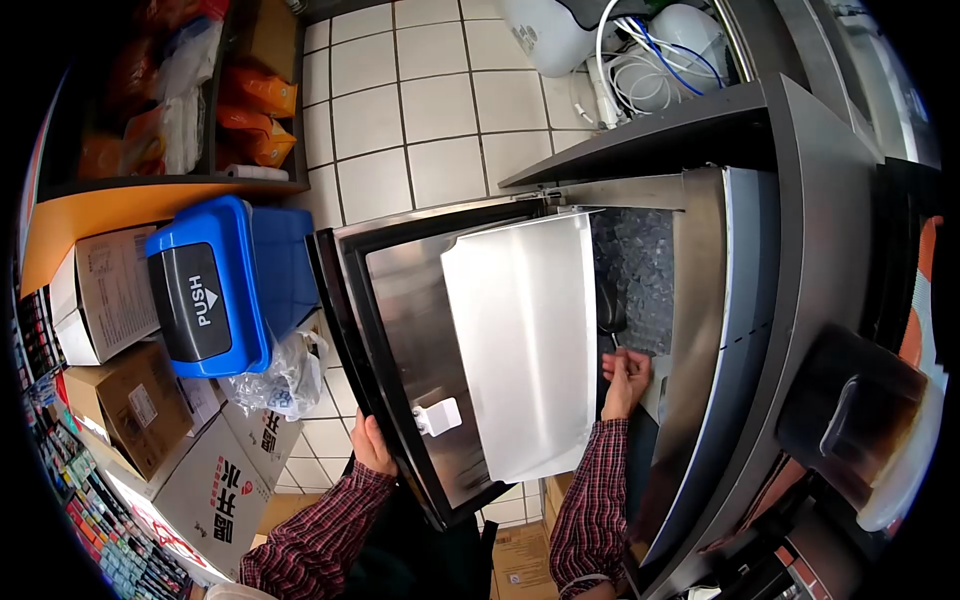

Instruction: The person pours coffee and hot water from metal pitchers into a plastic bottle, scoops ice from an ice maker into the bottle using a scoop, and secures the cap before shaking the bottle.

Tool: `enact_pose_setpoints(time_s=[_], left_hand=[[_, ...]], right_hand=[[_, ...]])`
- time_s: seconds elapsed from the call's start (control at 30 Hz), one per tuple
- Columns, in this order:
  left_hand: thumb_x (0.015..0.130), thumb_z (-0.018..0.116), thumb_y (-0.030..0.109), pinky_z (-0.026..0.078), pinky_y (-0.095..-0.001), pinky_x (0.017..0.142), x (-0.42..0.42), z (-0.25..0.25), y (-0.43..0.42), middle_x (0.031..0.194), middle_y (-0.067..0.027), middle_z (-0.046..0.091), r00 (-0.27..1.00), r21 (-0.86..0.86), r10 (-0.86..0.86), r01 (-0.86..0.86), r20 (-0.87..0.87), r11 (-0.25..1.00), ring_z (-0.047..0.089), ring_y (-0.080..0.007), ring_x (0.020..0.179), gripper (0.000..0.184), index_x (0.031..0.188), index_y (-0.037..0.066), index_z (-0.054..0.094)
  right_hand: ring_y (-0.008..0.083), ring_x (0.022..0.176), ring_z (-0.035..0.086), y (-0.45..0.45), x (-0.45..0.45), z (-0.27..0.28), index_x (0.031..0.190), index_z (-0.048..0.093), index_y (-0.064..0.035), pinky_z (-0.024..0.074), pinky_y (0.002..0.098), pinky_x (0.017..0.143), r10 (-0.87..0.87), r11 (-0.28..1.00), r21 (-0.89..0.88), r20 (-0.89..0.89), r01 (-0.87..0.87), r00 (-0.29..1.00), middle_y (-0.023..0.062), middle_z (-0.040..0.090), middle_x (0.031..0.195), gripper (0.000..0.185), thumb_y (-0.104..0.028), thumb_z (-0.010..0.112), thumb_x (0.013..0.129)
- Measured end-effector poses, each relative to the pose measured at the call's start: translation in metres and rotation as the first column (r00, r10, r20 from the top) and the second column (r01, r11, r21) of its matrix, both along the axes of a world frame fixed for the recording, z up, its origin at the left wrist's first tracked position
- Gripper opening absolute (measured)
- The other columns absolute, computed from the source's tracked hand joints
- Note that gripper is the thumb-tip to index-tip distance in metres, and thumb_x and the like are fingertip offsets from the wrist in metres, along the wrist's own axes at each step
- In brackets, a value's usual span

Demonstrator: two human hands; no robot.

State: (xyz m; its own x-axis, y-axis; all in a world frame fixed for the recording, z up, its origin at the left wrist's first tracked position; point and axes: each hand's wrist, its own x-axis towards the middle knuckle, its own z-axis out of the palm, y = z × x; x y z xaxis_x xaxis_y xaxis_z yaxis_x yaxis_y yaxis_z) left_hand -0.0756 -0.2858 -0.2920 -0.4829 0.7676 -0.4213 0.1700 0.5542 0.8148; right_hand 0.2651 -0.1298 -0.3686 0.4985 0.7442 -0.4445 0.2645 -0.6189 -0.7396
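Observation:
My left hand (372, 444) holds the outer edge of the open steel door (400, 330) of an ice bin. Inside the opening, my right hand (625, 378) has its fingers curled together beside a dark scoop (610, 305); its fingertips are near the scoop's thin end, and whether they grip it is hard to tell. Clear ice pieces (645, 270) fill the bin behind a white panel (525, 345), which slants out over the door. A small white hook (437, 417) is fixed to the door's inner face.
A blue push-lid trash bin (250, 290) stands left of the door, with a clear plastic bag (285, 380) and cardboard boxes (130, 405) beside it. Shelves with orange packets (255, 115) are at upper left. White tanks and coiled tubing (640, 80) lie at upper right.

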Motion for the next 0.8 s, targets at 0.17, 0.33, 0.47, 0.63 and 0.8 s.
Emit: enact_pose_setpoints(time_s=[0.17,0.33,0.47,0.63,0.8], left_hand=[[0.104,0.026,0.03,0.05,-0.0367,0.079,0.001,-0.003,-0.001,0.099,-0.0191,0.067,0.999,0.03,-0.003,0.004,-0.045,1.0,0.066,-0.0331,0.09,0.047,0.123,-0.005,0.051],[0.103,0.026,0.027,0.05,-0.0383,0.077,-0.001,-0.013,-0.01,0.098,-0.0208,0.066,1.0,0.019,0.017,-0.016,-0.023,1.0,0.065,-0.0371,0.089,0.044,0.122,-0.005,0.051],[0.104,0.026,0.029,0.049,-0.0378,0.08,-0.002,-0.004,-0.005,0.1,-0.021,0.066,1.0,0.001,-0.008,0.008,0.024,1.0,0.065,-0.0356,0.093,0.047,0.124,-0.005,0.051],[0.105,0.026,0.031,0.049,-0.0369,0.082,-0.003,-0.004,-0.004,0.104,-0.0215,0.066,0.999,0.008,-0.031,0.031,-0.034,0.999,0.065,-0.0355,0.097,0.049,0.125,-0.005,0.051],[0.105,0.026,0.036,0.049,-0.0368,0.084,-0.005,-0.006,-0.006,0.105,-0.0213,0.066,0.999,-0.065,-0.043,0.044,0.018,0.997,0.064,-0.0363,0.098,0.052,0.125,-0.005,0.05]], right_hand=[[0.0262,0.084,0.064,0.01,0.034,-0.063,0.111,0.056,0.0046,0.0494,0.0367,0.072,0.587,0.791,-0.36,0.219,-0.495,0.78,0.0164,0.068,0.098,0.032,-0.025,0.049,0.101],[0.0303,0.098,0.064,0.067,-0.001,-0.087,0.111,0.058,0.0028,0.0473,0.041,0.085,0.444,0.855,-0.379,0.184,-0.354,0.877,0.0187,0.066,0.103,0.042,-0.035,0.04,0.103],[0.0226,0.093,0.06,0.091,-0.001,-0.094,0.105,0.059,-0.0001,0.0446,0.0365,0.086,0.406,0.901,-0.189,0.055,-0.39,0.912,0.011,0.064,0.097,0.048,-0.044,0.038,0.104],[0.019,0.087,0.056,0.085,-0.01,-0.077,0.097,0.057,0.0004,0.0435,0.0325,0.082,0.399,0.917,-0.012,0.01,-0.399,0.917,0.0085,0.06,0.089,0.048,-0.044,0.041,0.103],[0.0061,0.063,0.033,0.056,-0.015,-0.033,0.091,0.054,-0.0063,0.0287,0.0253,0.056,0.25,0.963,0.111,-0.037,-0.245,0.968,-0.0054,0.037,0.073,0.035,-0.037,0.044,0.103]])
